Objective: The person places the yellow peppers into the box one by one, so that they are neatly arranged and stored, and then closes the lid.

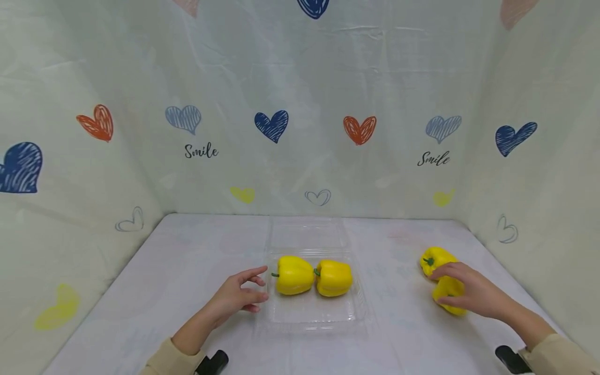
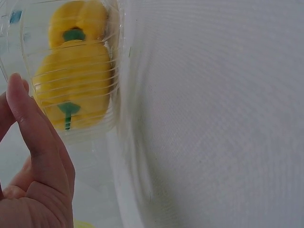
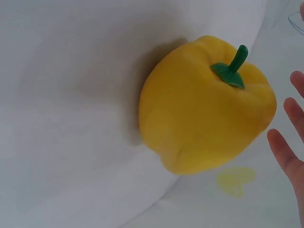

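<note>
Two yellow bell peppers, a left one [image 1: 294, 275] and a right one [image 1: 334, 278], lie side by side in a clear plastic clamshell box [image 1: 311, 313], stems pointing left. My left hand [image 1: 240, 294] is at the box's left side, fingers loosely bent around nothing; whether a fingertip [image 2: 16, 88] touches the wall I cannot tell. On the right, my right hand [image 1: 473, 291] hovers over a nearer yellow pepper [image 3: 204, 109], its fingers spread and apart from it in the right wrist view. Just behind is another yellow pepper [image 1: 433, 259], partly covered by that hand.
The box's lid [image 1: 307, 234] lies folded back behind it on the white table [image 1: 197, 250]. A curtain [image 1: 319, 78] printed with hearts encloses the back and both sides. Black wrist devices, left [image 1: 213, 362] and right [image 1: 512, 359], sit by the sleeves.
</note>
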Available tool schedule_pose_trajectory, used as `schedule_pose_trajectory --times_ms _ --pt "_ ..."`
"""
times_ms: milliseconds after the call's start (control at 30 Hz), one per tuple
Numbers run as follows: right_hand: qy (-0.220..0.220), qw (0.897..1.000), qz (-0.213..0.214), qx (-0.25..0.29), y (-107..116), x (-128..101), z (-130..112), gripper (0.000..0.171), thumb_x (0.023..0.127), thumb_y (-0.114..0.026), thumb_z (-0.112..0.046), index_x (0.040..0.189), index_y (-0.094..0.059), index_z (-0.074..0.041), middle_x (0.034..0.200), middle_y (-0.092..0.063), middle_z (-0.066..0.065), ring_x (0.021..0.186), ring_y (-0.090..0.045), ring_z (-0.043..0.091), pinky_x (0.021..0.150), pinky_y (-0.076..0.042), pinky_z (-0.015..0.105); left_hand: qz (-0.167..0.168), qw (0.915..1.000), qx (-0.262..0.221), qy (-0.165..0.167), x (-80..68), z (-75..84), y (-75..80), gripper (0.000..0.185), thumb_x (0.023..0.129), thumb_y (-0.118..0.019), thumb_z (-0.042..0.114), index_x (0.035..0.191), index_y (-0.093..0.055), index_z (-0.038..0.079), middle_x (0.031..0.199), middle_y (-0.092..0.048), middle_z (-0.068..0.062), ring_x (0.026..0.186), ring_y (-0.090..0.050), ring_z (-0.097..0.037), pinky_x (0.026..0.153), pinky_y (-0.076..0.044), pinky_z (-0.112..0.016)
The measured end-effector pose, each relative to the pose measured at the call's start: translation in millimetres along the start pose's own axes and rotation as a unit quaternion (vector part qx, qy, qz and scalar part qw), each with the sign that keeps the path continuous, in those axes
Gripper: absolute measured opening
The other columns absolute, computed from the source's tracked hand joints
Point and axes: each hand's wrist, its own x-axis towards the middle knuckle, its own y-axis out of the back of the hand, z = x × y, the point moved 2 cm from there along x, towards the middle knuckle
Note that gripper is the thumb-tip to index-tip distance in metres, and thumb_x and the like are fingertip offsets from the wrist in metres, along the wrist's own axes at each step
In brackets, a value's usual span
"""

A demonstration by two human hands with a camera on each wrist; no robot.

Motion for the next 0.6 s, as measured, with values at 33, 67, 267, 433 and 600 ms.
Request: schedule_pose_trajectory --times_ms 33,67,267,433,600 --pt "-0.004 1.000 -0.002 -0.001 -0.1 -1.6 1.8 0.041 0.064 -0.086 -0.026 0.099 -0.065 -0.019 0.101 -0.058 -0.009 0.093 -0.051 0.016 0.080 -0.049 0.043 0.000 1.0000 0.000 0.000 0.4 0.0 -0.2 0.067 0.078 -0.075 0.006 0.138 -0.044 0.006 0.108 -0.049 -0.011 0.069 -0.058 -0.021 0.065 -0.056 -0.034" --pt "-0.011 1.000 -0.008 0.004 0.1 -3.0 3.6 0.041 0.064 -0.085 -0.025 0.099 -0.065 -0.019 0.101 -0.058 -0.009 0.094 -0.050 0.017 0.081 -0.048 0.046 -0.001 1.0000 0.000 0.000 0.7 0.0 -0.4 0.067 0.078 -0.075 0.006 0.138 -0.044 0.006 0.108 -0.049 -0.011 0.069 -0.058 -0.021 0.065 -0.056 -0.034" --pt "-0.022 1.000 -0.010 0.008 1.2 -11.3 13.4 0.042 0.063 -0.086 -0.025 0.099 -0.065 -0.021 0.107 -0.057 -0.003 0.097 -0.049 0.018 0.081 -0.048 0.047 0.000 1.0000 0.001 0.001 0.9 0.0 -0.4 0.067 0.078 -0.075 0.006 0.138 -0.044 0.007 0.108 -0.049 -0.011 0.069 -0.058 -0.022 0.065 -0.056 -0.034" --pt "-0.026 0.999 -0.010 0.036 1.1 -17.8 21.8 0.043 0.060 -0.087 -0.023 0.097 -0.065 -0.020 0.113 -0.057 0.012 0.103 -0.047 0.036 0.082 -0.040 0.062 -0.001 1.0000 0.001 0.000 0.5 0.3 -0.3 0.067 0.078 -0.074 0.006 0.138 -0.044 0.007 0.108 -0.050 -0.011 0.068 -0.057 -0.021 0.065 -0.056 -0.033" --pt "-0.038 0.998 -0.024 0.051 0.1 -23.7 31.5 0.046 0.058 -0.088 -0.022 0.098 -0.065 -0.018 0.116 -0.055 0.018 0.105 -0.044 0.044 0.082 -0.037 0.067 -0.002 1.0000 0.001 0.001 1.2 -0.4 -0.3 0.067 0.079 -0.074 0.006 0.138 -0.044 0.007 0.108 -0.050 -0.011 0.066 -0.057 -0.020 0.064 -0.056 -0.033"
